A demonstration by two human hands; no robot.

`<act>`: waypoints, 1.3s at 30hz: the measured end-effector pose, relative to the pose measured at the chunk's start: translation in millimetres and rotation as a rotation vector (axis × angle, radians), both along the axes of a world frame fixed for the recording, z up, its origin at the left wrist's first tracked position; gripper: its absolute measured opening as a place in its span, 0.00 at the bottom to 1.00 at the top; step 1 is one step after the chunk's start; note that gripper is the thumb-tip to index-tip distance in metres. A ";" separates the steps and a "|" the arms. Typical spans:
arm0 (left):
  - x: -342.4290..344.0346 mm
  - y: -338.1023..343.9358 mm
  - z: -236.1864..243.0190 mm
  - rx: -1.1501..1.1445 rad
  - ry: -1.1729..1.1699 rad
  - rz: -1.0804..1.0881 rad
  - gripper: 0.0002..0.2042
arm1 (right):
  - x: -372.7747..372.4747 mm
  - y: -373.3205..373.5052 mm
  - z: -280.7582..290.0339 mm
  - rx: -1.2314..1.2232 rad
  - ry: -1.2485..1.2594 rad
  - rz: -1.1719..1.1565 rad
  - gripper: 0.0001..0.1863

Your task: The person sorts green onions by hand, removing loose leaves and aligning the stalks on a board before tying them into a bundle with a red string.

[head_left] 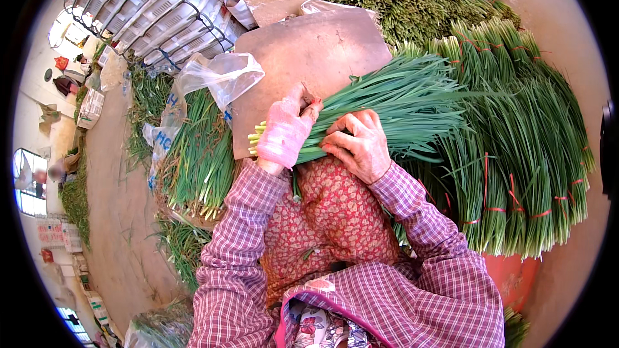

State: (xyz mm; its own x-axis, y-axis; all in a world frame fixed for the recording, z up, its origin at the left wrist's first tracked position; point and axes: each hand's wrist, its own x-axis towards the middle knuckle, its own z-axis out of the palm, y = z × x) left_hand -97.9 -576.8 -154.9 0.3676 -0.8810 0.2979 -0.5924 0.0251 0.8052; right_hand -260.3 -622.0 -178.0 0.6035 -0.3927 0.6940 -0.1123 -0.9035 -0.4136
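A loose bunch of garlic chives (387,100) lies across a brown board (303,45) and above my lap. Its pale stem ends poke out on the left, and the green leaves fan to the right. My left hand (289,127), wrapped in a pinkish covering over palm and wrist, closes round the bunch near the stem ends. My right hand (361,145) has its fingers curled and pressed against the near side of the same bunch. Part of the bunch under both hands is hidden.
Chive bundles (516,167) tied with red bands are stacked on the right, with more bundles (400,3) behind. Loose, untidy chives (203,148) lie at the left beside a clear plastic bag (222,80). A wire rack (158,9) stands at the far left.
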 end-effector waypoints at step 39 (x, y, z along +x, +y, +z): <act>13.1 -15.9 -24.8 -0.062 0.291 -0.008 0.05 | 26.1 -44.7 31.6 0.542 0.547 -0.022 0.20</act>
State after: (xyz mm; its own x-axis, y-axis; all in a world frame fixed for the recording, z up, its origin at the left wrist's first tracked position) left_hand -84.8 -592.7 -179.7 0.4382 -0.8678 0.2341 -0.3367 0.0831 0.9380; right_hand -234.2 -666.8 -146.4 0.7933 -0.6088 0.0056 -0.4444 -0.5852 -0.6783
